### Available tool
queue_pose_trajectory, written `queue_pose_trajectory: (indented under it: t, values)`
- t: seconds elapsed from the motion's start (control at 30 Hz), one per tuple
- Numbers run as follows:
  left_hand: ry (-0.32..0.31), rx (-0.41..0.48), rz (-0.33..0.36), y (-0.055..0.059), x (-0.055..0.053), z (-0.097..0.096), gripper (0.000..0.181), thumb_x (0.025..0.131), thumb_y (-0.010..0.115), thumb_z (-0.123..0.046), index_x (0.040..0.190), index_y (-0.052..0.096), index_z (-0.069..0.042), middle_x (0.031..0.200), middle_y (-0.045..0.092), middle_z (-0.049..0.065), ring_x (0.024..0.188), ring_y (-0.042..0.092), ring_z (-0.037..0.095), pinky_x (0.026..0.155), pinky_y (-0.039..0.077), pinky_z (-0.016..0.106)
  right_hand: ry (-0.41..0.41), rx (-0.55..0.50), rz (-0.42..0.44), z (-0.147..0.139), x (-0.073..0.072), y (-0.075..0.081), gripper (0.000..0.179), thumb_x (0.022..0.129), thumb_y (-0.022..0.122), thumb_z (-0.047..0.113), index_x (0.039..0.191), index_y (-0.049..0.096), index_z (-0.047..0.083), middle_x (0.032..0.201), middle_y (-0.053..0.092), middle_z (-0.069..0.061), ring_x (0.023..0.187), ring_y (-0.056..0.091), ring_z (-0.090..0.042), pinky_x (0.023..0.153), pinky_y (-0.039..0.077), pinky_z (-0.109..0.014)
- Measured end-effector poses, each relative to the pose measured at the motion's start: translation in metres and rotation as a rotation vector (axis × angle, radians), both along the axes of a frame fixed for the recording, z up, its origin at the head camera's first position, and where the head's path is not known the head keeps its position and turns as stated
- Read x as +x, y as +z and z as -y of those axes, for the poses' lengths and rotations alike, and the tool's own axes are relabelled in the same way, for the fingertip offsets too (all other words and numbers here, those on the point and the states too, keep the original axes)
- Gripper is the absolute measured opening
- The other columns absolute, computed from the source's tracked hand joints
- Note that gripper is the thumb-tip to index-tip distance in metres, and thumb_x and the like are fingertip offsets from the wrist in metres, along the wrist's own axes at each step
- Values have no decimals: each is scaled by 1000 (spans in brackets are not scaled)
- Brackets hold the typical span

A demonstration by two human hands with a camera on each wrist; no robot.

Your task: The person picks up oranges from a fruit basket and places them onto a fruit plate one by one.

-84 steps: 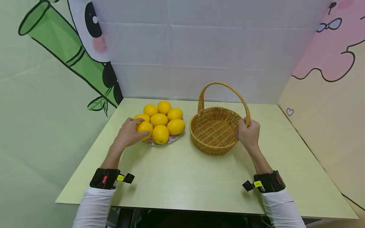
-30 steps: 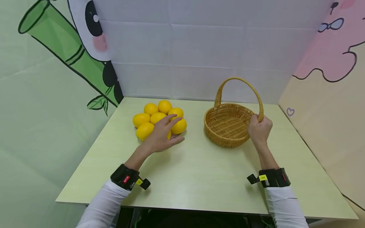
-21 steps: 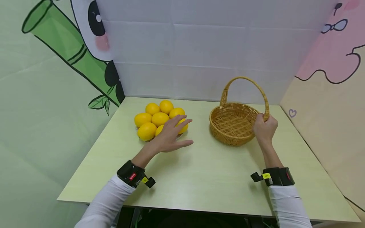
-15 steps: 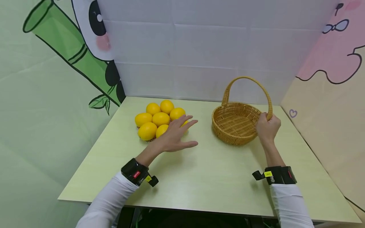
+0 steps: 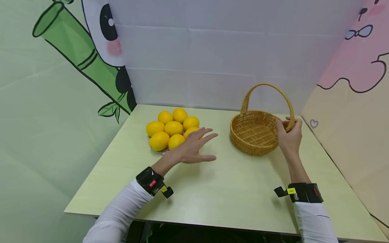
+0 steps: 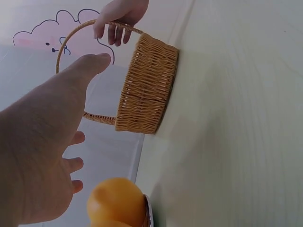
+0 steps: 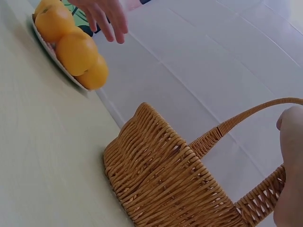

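My left hand [image 5: 191,150] hovers with spread, fairly straight fingers over the front right of the plate, holding nothing. It partly hides the yellow lemons [image 5: 173,128] heaped on a patterned plate [image 7: 61,64]. To the right, an unfilled wicker basket [image 5: 255,133] stands on the table with its arched handle upright. My right hand [image 5: 290,136] is at the right foot of that handle, thumb on one side and fingers on the other, in a loosened hold. Seen from the left wrist, the fingers of the right hand [image 6: 124,14] hang down past the handle.
The pale table [image 5: 218,192] has a grey-white backdrop [image 5: 194,67] along its rear edge. Cartoon-printed sheets flank both sides, with a green bamboo drawing [image 5: 73,47] on the left. Black camera straps [image 5: 150,180] sit on the wrists.
The left hand has left the front-left lemon and moved right across the plate. The basket has shifted right with the right hand, whose tight fist on the handle has just loosened.
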State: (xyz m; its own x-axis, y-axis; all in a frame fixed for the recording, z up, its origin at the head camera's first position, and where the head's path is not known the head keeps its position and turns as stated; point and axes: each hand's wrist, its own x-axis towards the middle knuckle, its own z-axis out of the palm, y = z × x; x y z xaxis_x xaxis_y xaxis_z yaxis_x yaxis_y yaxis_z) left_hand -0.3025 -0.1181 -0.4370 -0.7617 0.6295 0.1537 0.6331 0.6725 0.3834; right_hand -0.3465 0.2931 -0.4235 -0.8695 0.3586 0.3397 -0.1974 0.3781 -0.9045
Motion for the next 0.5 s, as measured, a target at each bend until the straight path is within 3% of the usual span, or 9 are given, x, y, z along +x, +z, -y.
queue_pose_trajectory:
  t: [0.07,0.13,0.23,0.3,0.37,0.43,0.5]
  values:
    - [0,-5,2,0,0,0,92,104,71,-66,179,32,-31,189,24,7,177,17,43,142,19,69,-17,34,-73,1,3,2,51,107,70,40,153,49,30,137,63,11,122,63,-11,96,54,-25]
    - [-2,-6,4,0,0,1,91,104,71,-66,179,32,-31,189,24,8,177,17,43,142,18,68,-41,102,-197,3,7,5,65,105,70,34,163,43,24,154,58,3,142,57,-19,117,48,-32]
    - [-8,-10,1,0,0,2,92,103,72,-66,179,33,-30,188,24,9,177,18,44,143,18,66,-84,235,-461,11,12,12,68,98,69,25,161,50,8,167,52,-16,158,46,-32,135,34,-46]
    - [-8,-19,-5,0,-1,2,93,103,72,-66,179,32,-30,188,25,8,177,19,44,143,18,65,-74,317,-633,19,15,16,67,93,69,25,153,55,-1,163,55,-24,158,47,-41,136,34,-51]
    - [-7,-30,-12,1,-3,2,94,103,72,-67,179,31,-31,189,24,8,177,19,43,143,18,65,-31,379,-747,28,18,18,67,90,69,26,149,59,-5,159,58,-29,157,48,-45,137,33,-55]
    - [0,-38,-19,2,-3,1,95,102,72,-68,179,31,-31,189,23,8,177,19,44,143,19,65,39,424,-794,37,23,19,66,90,68,27,146,61,-6,158,59,-31,158,47,-47,138,31,-59]
    - [11,-45,-32,3,-4,-1,96,101,73,-69,179,31,-31,189,23,9,176,20,44,143,21,66,114,486,-788,44,28,17,66,92,67,29,148,61,-7,160,58,-31,161,45,-48,139,27,-62]
